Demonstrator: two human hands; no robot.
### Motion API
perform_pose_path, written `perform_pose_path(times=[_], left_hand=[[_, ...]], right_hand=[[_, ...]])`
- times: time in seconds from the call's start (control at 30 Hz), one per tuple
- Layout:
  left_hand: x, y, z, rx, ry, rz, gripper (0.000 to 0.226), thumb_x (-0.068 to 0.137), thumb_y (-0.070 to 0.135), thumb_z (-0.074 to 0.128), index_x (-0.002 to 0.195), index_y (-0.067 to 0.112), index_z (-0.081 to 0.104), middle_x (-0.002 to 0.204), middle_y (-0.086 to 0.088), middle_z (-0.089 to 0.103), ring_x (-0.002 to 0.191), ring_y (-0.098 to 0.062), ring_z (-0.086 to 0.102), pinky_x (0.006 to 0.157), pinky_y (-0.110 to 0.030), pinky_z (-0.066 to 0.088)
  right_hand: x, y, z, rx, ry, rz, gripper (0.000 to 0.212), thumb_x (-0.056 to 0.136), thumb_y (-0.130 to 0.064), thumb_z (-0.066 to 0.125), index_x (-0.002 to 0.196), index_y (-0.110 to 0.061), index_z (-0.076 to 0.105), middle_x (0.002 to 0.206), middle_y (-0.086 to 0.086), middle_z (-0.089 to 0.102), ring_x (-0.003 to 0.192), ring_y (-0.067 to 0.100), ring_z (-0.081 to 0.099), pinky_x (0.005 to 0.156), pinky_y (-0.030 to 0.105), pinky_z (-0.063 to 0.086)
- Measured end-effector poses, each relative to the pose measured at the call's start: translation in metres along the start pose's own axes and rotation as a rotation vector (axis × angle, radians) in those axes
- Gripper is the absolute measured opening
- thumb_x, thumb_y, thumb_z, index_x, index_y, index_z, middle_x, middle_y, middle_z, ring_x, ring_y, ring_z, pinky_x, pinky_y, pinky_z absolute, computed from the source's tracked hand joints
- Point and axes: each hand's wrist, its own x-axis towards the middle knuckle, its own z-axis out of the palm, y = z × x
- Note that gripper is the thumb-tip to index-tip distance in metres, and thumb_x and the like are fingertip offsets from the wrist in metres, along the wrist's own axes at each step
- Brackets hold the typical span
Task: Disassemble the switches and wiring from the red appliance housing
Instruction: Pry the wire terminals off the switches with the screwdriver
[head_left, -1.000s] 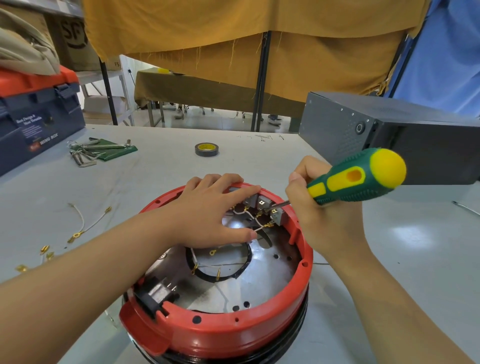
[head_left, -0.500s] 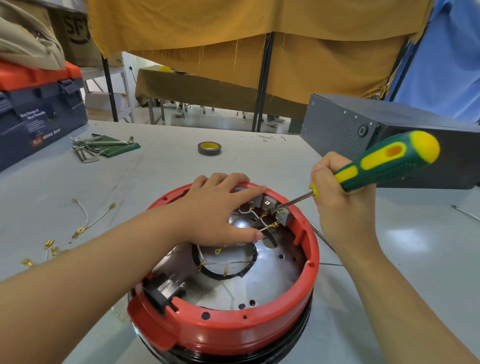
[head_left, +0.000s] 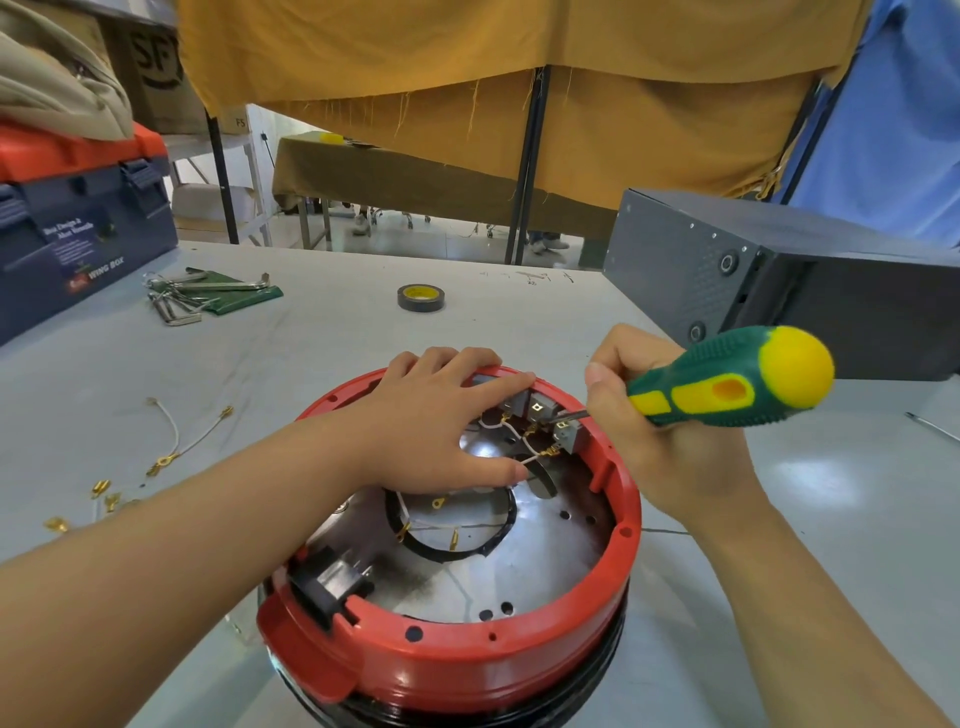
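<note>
Since a moment ago your right hand (head_left: 670, 441) has slid back in toward the housing, its grip wrapped tight around the green and yellow screwdriver (head_left: 727, 379), whose tip meets the grey switches (head_left: 545, 410) at the far inner wall. Your left hand (head_left: 441, 421) lies flat, fingers straight, over the far rim of the red housing (head_left: 467, 660), which sits near you on the tabletop (head_left: 311, 338). White wires (head_left: 530, 457) run beneath. Black tape (head_left: 421, 298) lies farther off.

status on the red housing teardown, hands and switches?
Left hand flat on red housing rim. Right hand grips screwdriver, tip at grey switches. Wires still attached; nothing blocking.
</note>
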Motion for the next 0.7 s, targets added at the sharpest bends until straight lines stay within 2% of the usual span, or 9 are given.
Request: perform_pose_path(times=[0.13, 0.2, 0.3, 0.4, 0.53, 0.63, 0.7], left_hand=[[0.0, 0.0, -0.001, 0.001, -0.004, -0.001, 0.085, 0.069, 0.079, 0.028, 0.146, 0.05, 0.005, 0.154, 0.011, 0.01, 0.139, -0.02, 0.014, 0.112, -0.041, 0.014], [0.0, 0.0, -0.001, -0.007, -0.006, 0.0, 0.085, 0.07, 0.079, 0.028, 0.146, 0.05, 0.005, 0.154, 0.012, 0.01, 0.14, -0.019, 0.014, 0.112, -0.041, 0.013], [-0.001, 0.0, -0.001, -0.019, -0.009, 0.001, 0.085, 0.069, 0.079, 0.029, 0.146, 0.051, 0.005, 0.154, 0.012, 0.01, 0.14, -0.019, 0.014, 0.112, -0.041, 0.013], [0.0, 0.0, -0.001, -0.021, -0.005, 0.0, 0.085, 0.069, 0.079, 0.029, 0.145, 0.051, 0.006, 0.153, 0.012, 0.011, 0.139, -0.018, 0.014, 0.112, -0.04, 0.013], [0.0, 0.0, -0.001, -0.018, -0.005, -0.003, 0.085, 0.068, 0.08, 0.028, 0.145, 0.051, 0.006, 0.153, 0.013, 0.011, 0.139, -0.018, 0.014, 0.112, -0.04, 0.013], [0.0, 0.001, -0.001, -0.024, -0.003, -0.007, 0.085, 0.068, 0.079, 0.029, 0.145, 0.052, 0.006, 0.153, 0.013, 0.011, 0.139, -0.018, 0.014, 0.112, -0.04, 0.012], [0.0, 0.001, -0.002, -0.025, -0.007, -0.005, 0.084, 0.069, 0.079, 0.029, 0.145, 0.051, 0.006, 0.153, 0.013, 0.011, 0.139, -0.017, 0.013, 0.112, -0.04, 0.012]], right_hand=[[0.005, 0.001, -0.007, 0.016, -0.033, 0.033, 0.022, 0.081, -0.026, 0.045, 0.061, -0.023, 0.038, 0.054, -0.01, 0.041, 0.05, 0.001, 0.037, 0.048, 0.011, 0.028], [0.007, 0.005, -0.01, 0.049, 0.037, 0.099, 0.023, 0.077, -0.028, 0.045, 0.058, -0.016, 0.037, 0.051, -0.01, 0.039, 0.049, 0.003, 0.035, 0.049, 0.014, 0.027], [0.009, 0.012, -0.012, 0.148, 0.154, 0.217, 0.032, 0.071, -0.031, 0.046, 0.058, -0.003, 0.039, 0.047, -0.005, 0.035, 0.048, 0.011, 0.032, 0.048, 0.024, 0.027], [0.009, 0.013, -0.011, 0.16, 0.166, 0.225, 0.032, 0.072, -0.028, 0.046, 0.059, 0.0, 0.038, 0.046, -0.005, 0.034, 0.048, 0.011, 0.031, 0.047, 0.023, 0.027], [0.006, 0.007, -0.012, 0.101, 0.057, 0.148, 0.029, 0.075, -0.03, 0.047, 0.06, -0.005, 0.04, 0.049, -0.008, 0.039, 0.048, 0.004, 0.034, 0.048, 0.015, 0.029], [0.004, 0.004, -0.02, 0.075, -0.073, 0.122, 0.022, 0.082, -0.018, 0.056, 0.062, -0.016, 0.046, 0.049, -0.011, 0.045, 0.045, 0.002, 0.039, 0.047, 0.009, 0.028], [0.004, 0.002, -0.028, 0.071, -0.115, 0.137, 0.019, 0.082, -0.015, 0.056, 0.065, -0.017, 0.049, 0.05, -0.007, 0.047, 0.045, 0.004, 0.04, 0.046, 0.01, 0.029]])
